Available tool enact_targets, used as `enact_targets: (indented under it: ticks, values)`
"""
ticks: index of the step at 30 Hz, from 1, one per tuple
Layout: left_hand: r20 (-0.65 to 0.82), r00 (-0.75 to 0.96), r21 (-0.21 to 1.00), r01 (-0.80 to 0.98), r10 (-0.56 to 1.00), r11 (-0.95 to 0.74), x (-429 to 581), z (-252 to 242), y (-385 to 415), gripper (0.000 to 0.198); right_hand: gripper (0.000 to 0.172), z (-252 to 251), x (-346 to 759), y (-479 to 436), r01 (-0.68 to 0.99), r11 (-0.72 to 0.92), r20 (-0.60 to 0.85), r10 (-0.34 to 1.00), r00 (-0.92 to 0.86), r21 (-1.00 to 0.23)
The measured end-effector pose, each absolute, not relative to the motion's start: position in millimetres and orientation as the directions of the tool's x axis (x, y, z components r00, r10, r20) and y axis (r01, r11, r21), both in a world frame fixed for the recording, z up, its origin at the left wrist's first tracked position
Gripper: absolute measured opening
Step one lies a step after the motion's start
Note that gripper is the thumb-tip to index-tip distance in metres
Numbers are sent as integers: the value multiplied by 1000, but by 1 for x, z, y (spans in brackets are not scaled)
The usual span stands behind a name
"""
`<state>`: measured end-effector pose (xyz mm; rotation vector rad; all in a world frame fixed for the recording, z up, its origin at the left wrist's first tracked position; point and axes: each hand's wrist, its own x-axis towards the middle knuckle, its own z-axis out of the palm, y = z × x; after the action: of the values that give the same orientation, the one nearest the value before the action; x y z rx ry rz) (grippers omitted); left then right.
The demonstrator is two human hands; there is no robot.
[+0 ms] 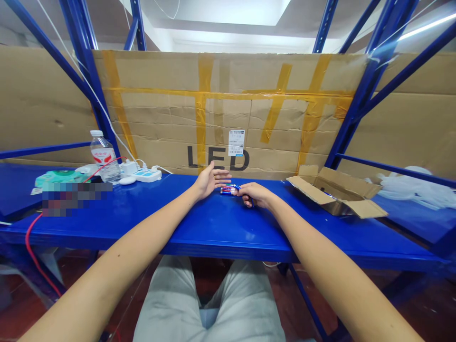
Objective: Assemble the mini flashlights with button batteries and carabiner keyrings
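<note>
Blue worktop (213, 232) under the open carton (351, 190), with tall cardboard wall (171, 118) behind that carton, crossed by yellow tape and printed LED in black. Left of the carton, well apart from it and lying on the worktop: small bundle of slim, pen-like sticks (227, 190), side by side, glossy, mostly deep blue with bands of red and pale silver; finer markings too small to read. Nearer the carton than the bundle, right hand (253, 194): fingers curled and closed on a slim blue stick (236, 186), also shiny. Farther from the carton than the right hand, left hand (210, 180): fingers straightened, slightly parted, pointing toward the carton, nothing visible in the grasp; contact with the bundle impossible to tell. Farthest left of the carton: white power strip (147, 175), then clear bottle (105, 159). Right of the carton: crumpled white plastic (416, 187).
</note>
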<state>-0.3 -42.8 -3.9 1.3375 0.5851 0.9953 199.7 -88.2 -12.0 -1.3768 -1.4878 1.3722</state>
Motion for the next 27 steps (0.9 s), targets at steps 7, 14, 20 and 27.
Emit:
enact_targets:
  ticks: [7,14,20,27]
  values:
    - [176,501,964,-261,847,-46,0,-5,-42,71,11,-11,200,-89,255,-106,-161,966,-203,-961]
    - [169,487,961,-274,857,-35,0,-4,-43,70,9,-11,199,-90,264,-74,-128,973,-191,-962]
    - [169,490,957,-288,855,-23,0,-3,-43,70,9,-10,200,-90,284,-94,-141,978,-153,-954]
    - [164,504,959,-284,848,-17,-1,-6,-40,71,20,-12,199,-88,317,-43,-79,992,-101,-947]
